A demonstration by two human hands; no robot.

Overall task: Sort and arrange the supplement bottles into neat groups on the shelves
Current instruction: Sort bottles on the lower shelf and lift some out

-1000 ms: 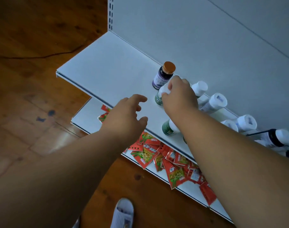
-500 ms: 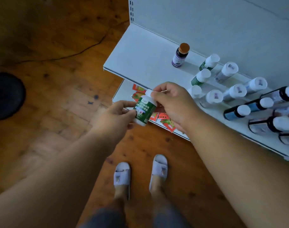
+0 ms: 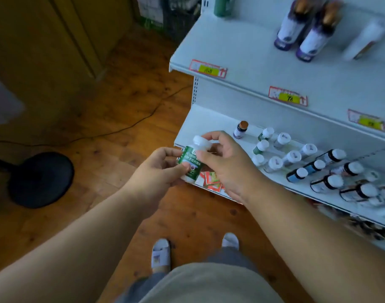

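Green-labelled and white-capped, the supplement bottle is held in front of the middle shelf, above the wooden floor. Left hand grips its lower body with curled fingers; right hand pinches it near the cap. On that shelf stand a small purple bottle and clustered white-capped bottles. Two tall purple bottles stand on the upper shelf.
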